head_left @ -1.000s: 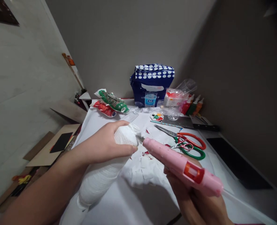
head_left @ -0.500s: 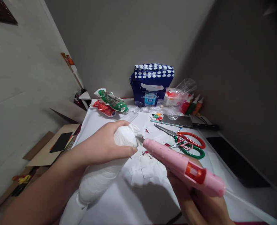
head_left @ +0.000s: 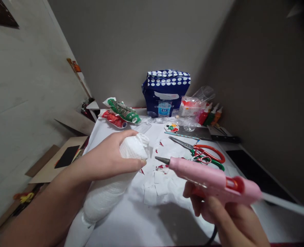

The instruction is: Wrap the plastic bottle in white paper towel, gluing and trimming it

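Note:
My left hand (head_left: 108, 159) is wrapped round the upper end of a white paper-covered bottle shape (head_left: 110, 188), which slants down to the lower left above the table. My right hand (head_left: 226, 216) grips a pink hot glue gun (head_left: 213, 180). Its metal nozzle (head_left: 161, 160) points left and stands a short gap away from the white top of the bottle shape. Below the nozzle, torn white paper pieces (head_left: 157, 188) and small red scraps (head_left: 161, 167) lie on the white table (head_left: 131, 226).
Red and green-handled scissors (head_left: 206, 156) lie right of centre. Behind them are a paint palette (head_left: 172, 127), a blue dotted bag (head_left: 166, 91), a plastic cup (head_left: 164, 109), paint bottles (head_left: 211, 115) and painted green and red bottles (head_left: 121, 113). Cardboard sheets (head_left: 56, 161) lie on the floor at left.
The glue gun's nozzle touched the top of the white bottle shape before; my right hand has drawn the gun back to the right and levelled it. My left hand shifted the bottle slightly left.

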Demonstrator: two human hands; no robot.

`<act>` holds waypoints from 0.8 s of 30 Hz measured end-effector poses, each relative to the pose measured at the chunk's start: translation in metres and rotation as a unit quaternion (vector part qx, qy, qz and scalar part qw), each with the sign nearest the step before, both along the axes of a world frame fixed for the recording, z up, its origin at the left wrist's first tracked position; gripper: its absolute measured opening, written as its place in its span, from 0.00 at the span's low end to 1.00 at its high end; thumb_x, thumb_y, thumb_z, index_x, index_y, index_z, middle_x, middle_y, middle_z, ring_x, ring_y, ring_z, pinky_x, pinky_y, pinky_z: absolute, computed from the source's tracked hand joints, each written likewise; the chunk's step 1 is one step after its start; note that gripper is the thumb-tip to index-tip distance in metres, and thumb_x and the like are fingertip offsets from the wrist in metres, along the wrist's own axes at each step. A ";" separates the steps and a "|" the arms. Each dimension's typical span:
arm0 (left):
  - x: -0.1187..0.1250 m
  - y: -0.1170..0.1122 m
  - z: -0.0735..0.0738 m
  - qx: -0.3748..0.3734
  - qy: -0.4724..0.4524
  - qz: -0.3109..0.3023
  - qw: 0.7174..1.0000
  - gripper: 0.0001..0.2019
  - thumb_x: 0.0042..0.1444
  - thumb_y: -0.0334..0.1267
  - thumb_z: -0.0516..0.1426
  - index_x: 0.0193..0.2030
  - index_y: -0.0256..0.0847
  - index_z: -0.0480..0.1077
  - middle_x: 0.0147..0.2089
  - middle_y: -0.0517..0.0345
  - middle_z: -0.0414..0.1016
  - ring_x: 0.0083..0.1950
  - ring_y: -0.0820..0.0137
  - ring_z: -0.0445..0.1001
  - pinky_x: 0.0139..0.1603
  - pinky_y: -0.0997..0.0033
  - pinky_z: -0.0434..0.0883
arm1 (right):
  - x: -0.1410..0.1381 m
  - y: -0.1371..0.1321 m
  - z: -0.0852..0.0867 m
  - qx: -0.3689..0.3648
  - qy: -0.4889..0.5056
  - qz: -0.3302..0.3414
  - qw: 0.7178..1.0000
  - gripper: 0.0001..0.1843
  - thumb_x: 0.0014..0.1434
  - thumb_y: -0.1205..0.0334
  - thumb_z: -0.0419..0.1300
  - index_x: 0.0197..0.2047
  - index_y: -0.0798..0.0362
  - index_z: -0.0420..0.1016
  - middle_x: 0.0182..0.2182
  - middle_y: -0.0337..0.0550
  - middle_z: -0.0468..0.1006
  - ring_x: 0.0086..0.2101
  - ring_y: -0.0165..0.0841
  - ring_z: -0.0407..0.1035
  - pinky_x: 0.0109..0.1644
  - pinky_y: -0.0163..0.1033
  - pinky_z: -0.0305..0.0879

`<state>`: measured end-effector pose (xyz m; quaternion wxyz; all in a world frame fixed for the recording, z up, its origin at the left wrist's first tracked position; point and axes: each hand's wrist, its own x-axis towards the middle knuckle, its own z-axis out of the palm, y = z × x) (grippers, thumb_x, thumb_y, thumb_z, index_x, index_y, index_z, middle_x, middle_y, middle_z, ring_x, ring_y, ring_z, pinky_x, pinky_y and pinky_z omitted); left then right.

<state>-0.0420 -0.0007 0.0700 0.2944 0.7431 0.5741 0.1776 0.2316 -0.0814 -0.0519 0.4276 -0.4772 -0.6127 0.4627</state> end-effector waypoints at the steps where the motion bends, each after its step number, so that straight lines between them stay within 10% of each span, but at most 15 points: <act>1: -0.001 0.000 0.000 -0.001 -0.003 0.007 1.000 0.33 0.45 0.53 0.65 0.56 0.40 0.67 0.55 0.53 0.74 0.55 0.51 0.71 0.51 0.64 0.70 | 0.001 0.005 0.001 -0.012 -0.009 -0.012 1.000 0.18 0.67 0.48 0.49 0.35 0.47 0.76 0.31 0.43 0.78 0.29 0.36 0.70 0.31 0.37 0.69; 10: -0.007 0.000 0.000 -0.051 -0.026 0.023 0.998 0.40 0.37 0.55 0.67 0.58 0.43 0.68 0.56 0.54 0.75 0.56 0.47 0.71 0.48 0.65 0.72 | 0.046 0.043 -0.013 -0.067 -0.238 -0.011 0.969 0.30 0.62 0.36 0.48 0.21 0.49 0.70 0.18 0.41 0.73 0.22 0.37 0.68 0.28 0.38 0.66; 15: -0.007 0.000 -0.006 -0.120 -0.089 -0.035 0.988 0.38 0.39 0.54 0.66 0.59 0.42 0.66 0.55 0.54 0.75 0.55 0.50 0.72 0.50 0.64 0.71 | 0.053 0.045 -0.004 -0.015 -0.503 -0.029 0.864 0.22 0.59 0.53 0.57 0.16 0.50 0.69 0.15 0.46 0.73 0.18 0.37 0.66 0.24 0.40 0.57; 19: -0.001 -0.001 -0.013 -0.145 -0.105 -0.074 0.981 0.38 0.40 0.54 0.67 0.58 0.44 0.66 0.57 0.54 0.73 0.57 0.51 0.70 0.54 0.63 0.69 | 0.026 0.036 0.044 0.162 -0.292 0.085 0.939 0.06 0.63 0.60 0.57 0.42 0.47 0.74 0.29 0.44 0.79 0.26 0.35 0.72 0.29 0.38 0.66; 24: 0.003 -0.008 -0.016 -0.141 -0.101 -0.072 0.982 0.45 0.36 0.55 0.68 0.62 0.42 0.62 0.61 0.51 0.69 0.60 0.49 0.66 0.60 0.60 0.65 | -0.016 0.042 0.091 0.316 -0.172 0.201 0.911 0.23 0.63 0.73 0.55 0.57 0.41 0.66 0.43 0.42 0.75 0.41 0.34 0.71 0.43 0.37 0.68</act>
